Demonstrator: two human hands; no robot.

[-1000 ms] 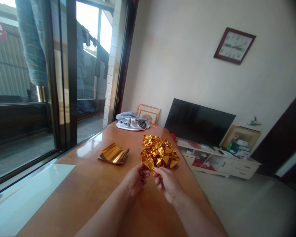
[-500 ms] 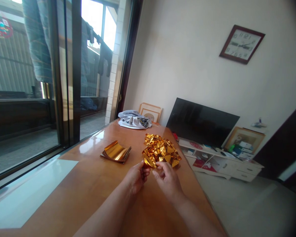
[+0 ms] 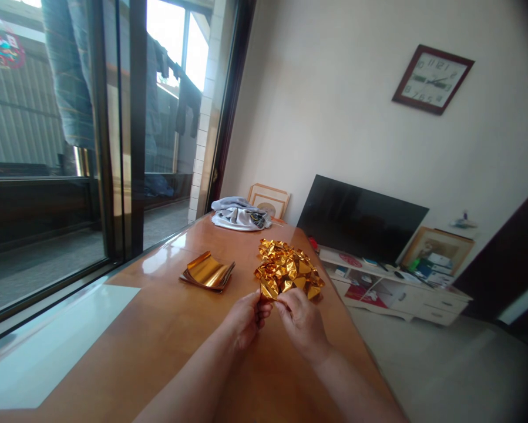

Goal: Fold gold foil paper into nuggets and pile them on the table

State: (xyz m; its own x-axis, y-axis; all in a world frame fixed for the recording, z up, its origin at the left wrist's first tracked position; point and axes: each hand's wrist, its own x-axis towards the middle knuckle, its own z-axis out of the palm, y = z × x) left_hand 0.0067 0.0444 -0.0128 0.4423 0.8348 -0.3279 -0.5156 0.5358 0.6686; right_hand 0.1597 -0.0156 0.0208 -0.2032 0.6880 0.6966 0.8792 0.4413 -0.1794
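Between my two hands is a piece of gold foil paper (image 3: 269, 291), partly folded, in front of a heap of folded gold foil pieces (image 3: 292, 264). My left hand (image 3: 248, 317) pinches its left end, with the other fingers curled below. At the right end, my right hand (image 3: 301, 320) pinches it between thumb and forefinger. To the left of the heap, a stack of flat gold foil sheets (image 3: 207, 272) lies on the table, its top sheet curling up at the edges. Where the held piece ends and the heap begins is hard to make out.
The brown wooden table (image 3: 167, 346) runs away from me, with a pale sheet (image 3: 65, 341) along its left side. Folded clothes (image 3: 239, 214) lie at the far end. A television (image 3: 363, 220) stands on a white cabinet (image 3: 422, 294) beyond the right edge. Glass sliding doors (image 3: 123, 129) are on the left.
My right thumb has closed up against the forefinger on the foil; half a second ago it was apart. My left hand has shifted slightly to the right.
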